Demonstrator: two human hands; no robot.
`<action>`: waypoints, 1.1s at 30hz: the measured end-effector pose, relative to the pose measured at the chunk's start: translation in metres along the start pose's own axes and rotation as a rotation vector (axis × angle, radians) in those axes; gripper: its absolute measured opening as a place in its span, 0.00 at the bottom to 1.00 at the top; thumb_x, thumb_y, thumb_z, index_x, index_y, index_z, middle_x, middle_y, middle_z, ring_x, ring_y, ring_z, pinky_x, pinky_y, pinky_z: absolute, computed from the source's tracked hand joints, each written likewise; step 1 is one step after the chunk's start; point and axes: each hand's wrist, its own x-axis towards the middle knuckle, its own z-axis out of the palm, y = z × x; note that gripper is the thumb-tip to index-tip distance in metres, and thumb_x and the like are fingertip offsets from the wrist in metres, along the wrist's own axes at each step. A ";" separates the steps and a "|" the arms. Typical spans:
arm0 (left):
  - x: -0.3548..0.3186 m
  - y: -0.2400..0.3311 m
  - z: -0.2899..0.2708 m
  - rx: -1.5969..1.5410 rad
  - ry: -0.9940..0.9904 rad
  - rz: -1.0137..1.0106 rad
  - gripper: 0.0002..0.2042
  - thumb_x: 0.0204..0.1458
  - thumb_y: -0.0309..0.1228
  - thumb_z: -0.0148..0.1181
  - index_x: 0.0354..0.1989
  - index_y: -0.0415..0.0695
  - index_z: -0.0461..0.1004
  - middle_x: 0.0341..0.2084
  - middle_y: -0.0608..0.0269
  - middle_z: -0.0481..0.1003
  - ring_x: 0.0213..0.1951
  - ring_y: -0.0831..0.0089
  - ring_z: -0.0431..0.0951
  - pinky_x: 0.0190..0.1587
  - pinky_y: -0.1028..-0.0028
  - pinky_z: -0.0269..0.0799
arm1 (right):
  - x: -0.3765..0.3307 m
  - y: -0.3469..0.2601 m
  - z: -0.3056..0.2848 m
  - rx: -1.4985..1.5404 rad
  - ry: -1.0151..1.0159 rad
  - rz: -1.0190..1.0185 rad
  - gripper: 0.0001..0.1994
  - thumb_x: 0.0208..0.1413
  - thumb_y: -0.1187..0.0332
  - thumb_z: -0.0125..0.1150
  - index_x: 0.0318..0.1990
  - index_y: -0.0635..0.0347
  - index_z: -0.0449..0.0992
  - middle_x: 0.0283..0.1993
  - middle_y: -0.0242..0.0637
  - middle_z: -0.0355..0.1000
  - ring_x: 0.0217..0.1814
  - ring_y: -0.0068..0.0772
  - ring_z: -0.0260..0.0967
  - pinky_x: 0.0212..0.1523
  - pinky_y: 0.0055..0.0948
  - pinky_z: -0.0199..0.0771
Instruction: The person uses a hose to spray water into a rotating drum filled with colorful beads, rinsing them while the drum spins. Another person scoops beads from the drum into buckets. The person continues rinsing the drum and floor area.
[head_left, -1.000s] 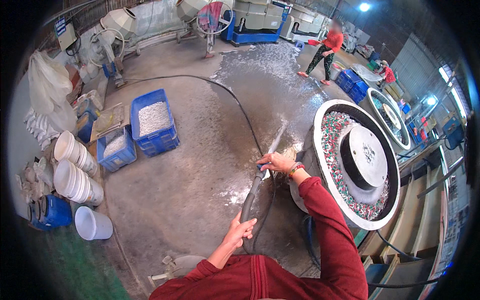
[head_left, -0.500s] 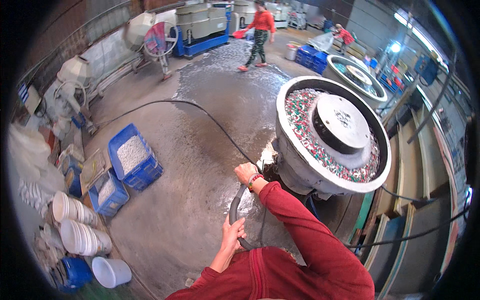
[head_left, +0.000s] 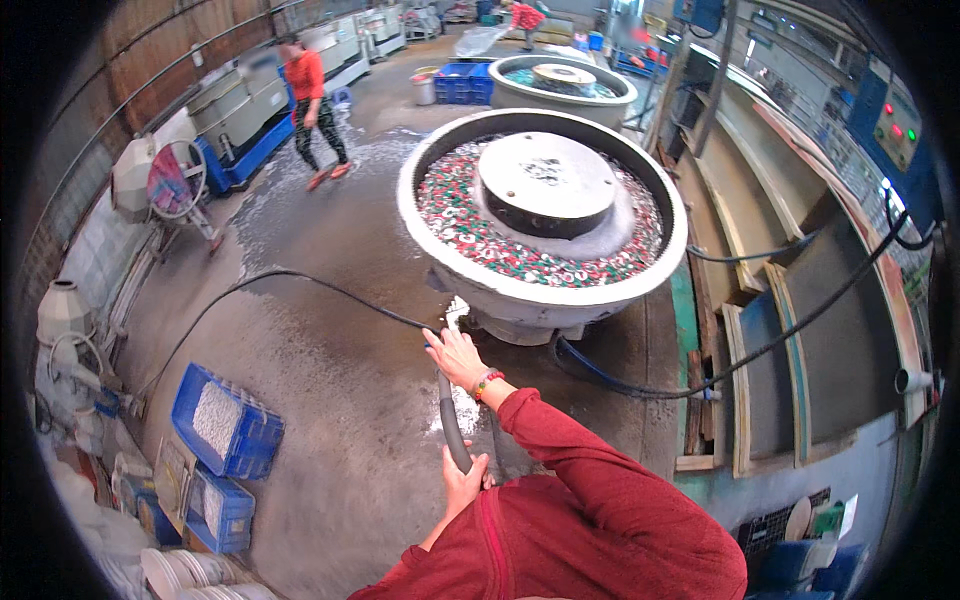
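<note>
A thick dark grey hose (head_left: 454, 428) runs between my two hands in front of my body. My left hand (head_left: 462, 482) is closed around its lower part, close to my red top. Farther up, my right hand (head_left: 458, 360), with a beaded bracelet at the wrist, is laid over the hose's upper end, fingers pointing forward and partly hiding it. Just beyond stands a large round tub machine (head_left: 545, 292) with a pale rim. Small red, green and white pieces (head_left: 500, 256) fill its ring-shaped trough around a raised white centre disc (head_left: 548, 178).
Blue crates of white pieces (head_left: 218, 418) stand at left. A black cable (head_left: 290, 272) crosses the wet floor; another dark hose (head_left: 690, 390) runs right past wooden-edged troughs (head_left: 810, 350). A co-worker (head_left: 312, 110) stands far left. Behind is a second tub (head_left: 530, 95); a control box (head_left: 897, 130) hangs right.
The view has swung right, so the tub machine now sits nearer the middle and the control box shows. My right hand's fingers look more stretched out along the hose. My left hand keeps its hold.
</note>
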 end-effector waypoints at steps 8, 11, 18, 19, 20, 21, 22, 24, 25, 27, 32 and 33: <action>-0.002 -0.036 0.054 0.035 0.039 0.054 0.16 0.46 0.17 0.57 0.41 0.47 0.61 0.17 0.71 0.64 0.13 0.83 0.63 0.14 0.79 0.60 | 0.007 0.035 -0.090 -0.006 0.054 0.287 0.13 0.58 0.54 0.44 0.40 0.52 0.66 0.37 0.41 0.62 0.43 0.43 0.61 0.37 0.49 0.62; -0.003 -0.048 0.068 0.014 0.087 0.075 0.14 0.46 0.18 0.57 0.39 0.46 0.64 0.17 0.72 0.64 0.13 0.84 0.63 0.14 0.80 0.59 | -0.005 0.050 -0.097 0.019 0.093 0.321 0.13 0.56 0.54 0.46 0.40 0.52 0.67 0.38 0.39 0.62 0.45 0.41 0.60 0.39 0.50 0.59; -0.012 -0.045 0.110 0.115 0.131 0.058 0.12 0.45 0.18 0.58 0.37 0.45 0.67 0.15 0.73 0.65 0.13 0.86 0.63 0.14 0.80 0.58 | -0.034 0.093 -0.122 0.000 0.099 0.339 0.13 0.56 0.55 0.47 0.40 0.53 0.68 0.41 0.33 0.66 0.47 0.38 0.63 0.42 0.53 0.59; -0.014 -0.048 0.116 0.118 0.123 0.061 0.12 0.45 0.18 0.58 0.37 0.45 0.67 0.14 0.73 0.65 0.13 0.86 0.63 0.14 0.80 0.58 | -0.037 0.099 -0.125 0.005 0.149 0.334 0.13 0.56 0.56 0.47 0.41 0.53 0.68 0.41 0.33 0.67 0.46 0.38 0.63 0.41 0.51 0.60; -0.014 -0.051 0.120 0.122 0.120 0.065 0.12 0.45 0.18 0.58 0.36 0.45 0.67 0.14 0.73 0.65 0.13 0.86 0.63 0.14 0.81 0.58 | -0.040 0.104 -0.131 0.008 0.140 0.336 0.13 0.56 0.56 0.48 0.41 0.53 0.68 0.41 0.33 0.67 0.46 0.38 0.63 0.41 0.50 0.60; -0.016 -0.054 0.124 0.118 0.118 0.073 0.12 0.45 0.18 0.58 0.36 0.45 0.67 0.14 0.73 0.65 0.13 0.86 0.63 0.15 0.81 0.58 | -0.044 0.107 -0.138 0.015 0.138 0.331 0.13 0.55 0.56 0.48 0.42 0.53 0.69 0.41 0.34 0.67 0.46 0.38 0.63 0.41 0.49 0.60; -0.019 -0.056 0.129 0.114 0.114 0.082 0.12 0.45 0.18 0.58 0.36 0.45 0.67 0.14 0.74 0.65 0.13 0.86 0.62 0.15 0.81 0.58 | -0.049 0.113 -0.140 0.044 0.150 0.323 0.14 0.55 0.57 0.48 0.43 0.53 0.69 0.42 0.34 0.67 0.46 0.38 0.63 0.41 0.47 0.61; -0.019 -0.059 0.144 0.122 0.138 0.078 0.12 0.43 0.17 0.58 0.35 0.44 0.67 0.12 0.72 0.64 0.11 0.84 0.60 0.14 0.79 0.54 | -0.060 0.130 -0.147 0.048 0.181 0.313 0.14 0.56 0.57 0.47 0.45 0.53 0.69 0.42 0.36 0.67 0.46 0.38 0.63 0.41 0.44 0.61; -0.019 -0.062 0.148 0.168 0.125 0.144 0.12 0.43 0.17 0.58 0.35 0.44 0.67 0.13 0.73 0.64 0.12 0.85 0.60 0.14 0.80 0.54 | -0.068 0.139 -0.150 0.068 0.198 0.306 0.15 0.56 0.58 0.47 0.46 0.53 0.69 0.42 0.36 0.67 0.46 0.39 0.62 0.42 0.43 0.61; -0.015 -0.073 0.155 0.259 0.094 0.273 0.11 0.43 0.18 0.59 0.34 0.44 0.69 0.13 0.75 0.64 0.13 0.86 0.60 0.15 0.81 0.53 | -0.083 0.159 -0.161 0.057 0.212 0.299 0.16 0.57 0.58 0.46 0.48 0.53 0.68 0.42 0.37 0.67 0.47 0.40 0.62 0.42 0.42 0.61; -0.028 -0.066 0.188 0.117 -0.001 0.030 0.10 0.43 0.23 0.61 0.35 0.43 0.71 0.20 0.75 0.68 0.19 0.86 0.65 0.23 0.83 0.61 | -0.117 0.195 -0.192 -0.005 0.195 0.329 0.19 0.53 0.62 0.52 0.53 0.55 0.65 0.44 0.39 0.65 0.48 0.41 0.61 0.42 0.43 0.63; -0.028 -0.070 0.191 0.150 -0.011 0.039 0.09 0.44 0.23 0.61 0.35 0.43 0.71 0.20 0.74 0.69 0.19 0.86 0.65 0.23 0.83 0.61 | -0.122 0.199 -0.197 -0.008 0.192 0.332 0.20 0.52 0.63 0.53 0.53 0.55 0.64 0.44 0.39 0.65 0.48 0.42 0.61 0.42 0.43 0.63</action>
